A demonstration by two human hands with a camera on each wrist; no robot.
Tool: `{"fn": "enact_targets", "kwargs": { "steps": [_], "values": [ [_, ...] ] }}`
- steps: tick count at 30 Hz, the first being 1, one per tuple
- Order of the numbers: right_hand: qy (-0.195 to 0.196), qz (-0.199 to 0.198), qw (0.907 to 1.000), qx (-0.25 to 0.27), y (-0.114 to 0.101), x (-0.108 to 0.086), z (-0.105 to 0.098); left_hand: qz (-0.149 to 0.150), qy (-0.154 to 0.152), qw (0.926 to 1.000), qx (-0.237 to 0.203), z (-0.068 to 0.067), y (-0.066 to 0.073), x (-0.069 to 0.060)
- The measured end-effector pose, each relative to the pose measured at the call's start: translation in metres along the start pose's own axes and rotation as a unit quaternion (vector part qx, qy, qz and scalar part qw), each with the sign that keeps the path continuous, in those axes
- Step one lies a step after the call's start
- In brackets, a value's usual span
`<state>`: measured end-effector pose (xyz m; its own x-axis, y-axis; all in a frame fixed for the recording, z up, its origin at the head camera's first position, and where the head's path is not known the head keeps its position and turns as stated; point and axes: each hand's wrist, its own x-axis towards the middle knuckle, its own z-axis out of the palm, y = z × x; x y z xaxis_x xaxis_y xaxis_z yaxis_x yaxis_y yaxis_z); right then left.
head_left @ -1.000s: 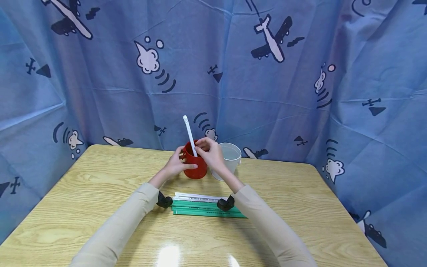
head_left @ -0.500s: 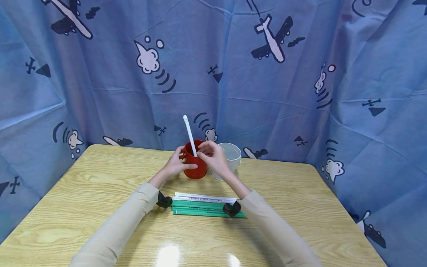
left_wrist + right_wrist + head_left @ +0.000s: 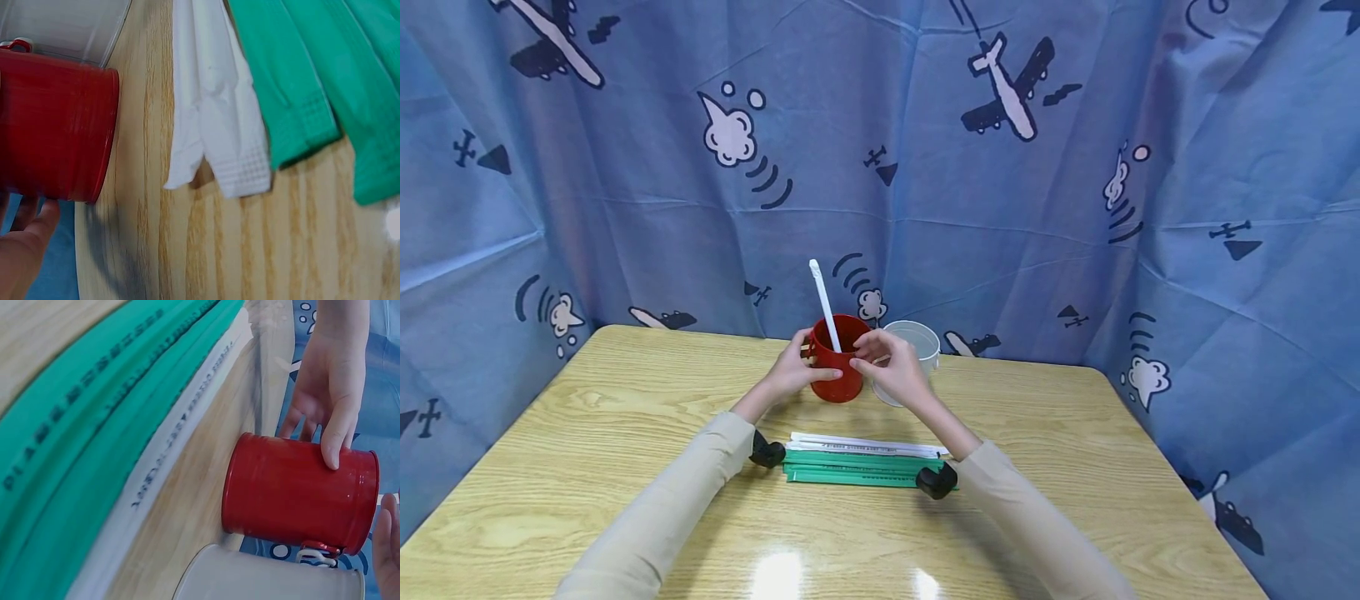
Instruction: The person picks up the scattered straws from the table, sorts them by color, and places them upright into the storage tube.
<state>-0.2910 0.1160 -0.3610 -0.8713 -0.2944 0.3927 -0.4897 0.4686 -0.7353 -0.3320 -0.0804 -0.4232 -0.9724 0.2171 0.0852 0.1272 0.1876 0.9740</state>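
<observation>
I see the left hand (image 3: 789, 371) grip the round red metal-looking bucket (image 3: 844, 362), probably light, best held around; right hand (image 3: 898, 370) loosely curves, empty.

Table (image 3: 625, 417): glossy light wood, grain roughly 9 to 3, rounded far corners at 10 and 2. Red bucket (image 3: 843, 390) stands upright on it near the 12 o'clock edge, with pale bucket (image 3: 928, 360) upright just beside it on its 3 o'clock side. Mid-table, white packets (image 3: 865, 447) lie flat, long axis 9 to 3, and printed green packets (image 3: 857, 469) lie alongside on their 6 o'clock side, same direction.
</observation>
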Motion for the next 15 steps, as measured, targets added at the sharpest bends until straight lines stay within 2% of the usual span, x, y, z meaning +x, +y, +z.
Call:
{"fn": "enact_targets", "kwargs": {
  "steps": [15],
  "values": [
    [-0.062,0.009,0.9979,-0.016,0.017,-0.015,-0.009,0.005,0.001,1.0,0.005,0.0,-0.001,-0.001]
  ]
}}
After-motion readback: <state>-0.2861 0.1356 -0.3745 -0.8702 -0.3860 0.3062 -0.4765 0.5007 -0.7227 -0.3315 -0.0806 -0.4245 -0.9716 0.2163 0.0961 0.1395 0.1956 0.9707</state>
